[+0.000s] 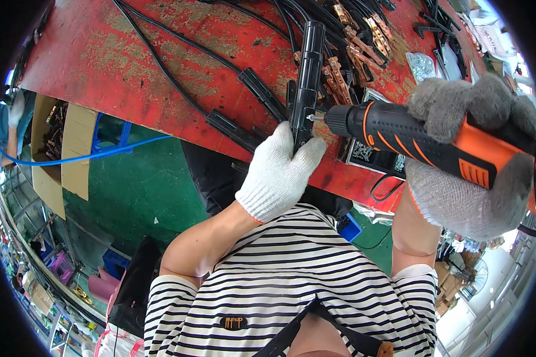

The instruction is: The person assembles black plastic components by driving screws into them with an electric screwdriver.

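My left hand [283, 169], in a white knitted glove, is closed around the near end of a long black plastic handle [308, 71] with a black cable at its far end. In a greyed glove, my right hand [467, 199] grips an orange and black power screwdriver [393, 132] from the right. Its bit points left and meets the handle's side just above my left fingers. Whether a screw sits at the tip is too small to tell. Left of the held piece, two similar black handles [235, 130] with cables lie on the red table [178, 65].
Copper clamp parts [337, 80] and black cables lie beyond the handle. A tray of small screws [361, 153] sits under the screwdriver, a clear plastic bag [421, 65] farther back. At left are an open cardboard box [77, 143], a blue hose [113, 151] and another person's gloved hand [16, 110].
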{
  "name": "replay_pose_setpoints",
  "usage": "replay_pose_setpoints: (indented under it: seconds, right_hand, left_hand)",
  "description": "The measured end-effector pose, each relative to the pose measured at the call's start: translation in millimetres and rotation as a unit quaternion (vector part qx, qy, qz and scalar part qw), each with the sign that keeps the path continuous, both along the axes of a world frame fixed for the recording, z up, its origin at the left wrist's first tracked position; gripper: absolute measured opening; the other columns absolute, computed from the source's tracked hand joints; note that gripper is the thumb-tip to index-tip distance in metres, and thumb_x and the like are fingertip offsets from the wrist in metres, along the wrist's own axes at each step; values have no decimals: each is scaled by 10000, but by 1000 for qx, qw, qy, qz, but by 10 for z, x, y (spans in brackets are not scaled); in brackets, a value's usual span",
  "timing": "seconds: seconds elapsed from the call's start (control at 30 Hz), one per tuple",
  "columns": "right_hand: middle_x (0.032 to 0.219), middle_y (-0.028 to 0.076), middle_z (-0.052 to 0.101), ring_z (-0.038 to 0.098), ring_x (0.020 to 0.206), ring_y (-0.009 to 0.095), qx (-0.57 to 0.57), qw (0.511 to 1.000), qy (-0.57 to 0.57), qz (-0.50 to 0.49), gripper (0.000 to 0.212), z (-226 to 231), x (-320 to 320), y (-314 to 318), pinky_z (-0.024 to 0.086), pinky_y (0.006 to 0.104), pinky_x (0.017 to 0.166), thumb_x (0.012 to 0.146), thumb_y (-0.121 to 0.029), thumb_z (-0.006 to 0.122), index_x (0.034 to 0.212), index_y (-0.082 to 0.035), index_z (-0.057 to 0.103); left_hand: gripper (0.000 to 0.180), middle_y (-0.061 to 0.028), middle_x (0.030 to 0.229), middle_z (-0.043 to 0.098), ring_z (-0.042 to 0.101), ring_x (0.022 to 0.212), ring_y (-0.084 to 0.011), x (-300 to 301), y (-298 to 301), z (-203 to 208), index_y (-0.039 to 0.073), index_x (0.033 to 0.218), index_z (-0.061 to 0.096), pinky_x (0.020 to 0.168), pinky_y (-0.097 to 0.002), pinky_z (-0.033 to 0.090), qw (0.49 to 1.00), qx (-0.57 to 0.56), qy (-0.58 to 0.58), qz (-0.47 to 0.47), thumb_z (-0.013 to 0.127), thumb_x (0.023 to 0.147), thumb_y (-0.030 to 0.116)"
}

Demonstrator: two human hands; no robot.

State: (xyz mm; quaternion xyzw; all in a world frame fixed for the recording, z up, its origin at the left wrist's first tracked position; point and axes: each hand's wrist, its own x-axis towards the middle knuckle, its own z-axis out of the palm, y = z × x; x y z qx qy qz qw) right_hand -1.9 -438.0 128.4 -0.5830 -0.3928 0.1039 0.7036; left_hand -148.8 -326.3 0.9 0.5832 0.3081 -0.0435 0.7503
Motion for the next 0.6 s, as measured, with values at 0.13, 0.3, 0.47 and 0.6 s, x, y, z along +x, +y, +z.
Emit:
replay_pose_setpoints:
  seconds: [0.13,0.3,0.47,0.6]
  right_hand:
    - [931,96,563,579,714,257,-7,1000,-1,9,452,18,11,-40,479,500,705,990,-495,586,1135,-67,563]
    - [941,94,570,584,723,255,-6,1000,12,14,431,-1,56,-74,483,499,715,989,-478,590,1143,-75,568]
    - [952,92,577,589,732,254,-3,1000,23,17,411,-25,56,-15,486,499,726,988,-461,594,1152,-84,574]
    - [960,90,583,592,739,252,3,999,31,19,396,-46,-4,59,489,499,735,988,-447,597,1158,-90,578]
  left_hand:
    - [265,-135,735,617,581,666,-170,-6,-52,-58,-10,998,561,629,-370,483,999,53,-10,6,682,990,225]
    - [253,-126,724,618,582,647,-167,16,-15,-13,-23,987,549,613,-364,484,999,40,4,-2,679,991,194]
    - [245,-115,713,622,590,648,-141,-3,-46,-38,-36,989,540,591,-353,482,998,56,-31,13,677,993,167]
    - [252,-122,712,636,623,643,-157,6,-83,-29,-40,986,540,584,-355,490,998,58,-27,17,689,990,164]
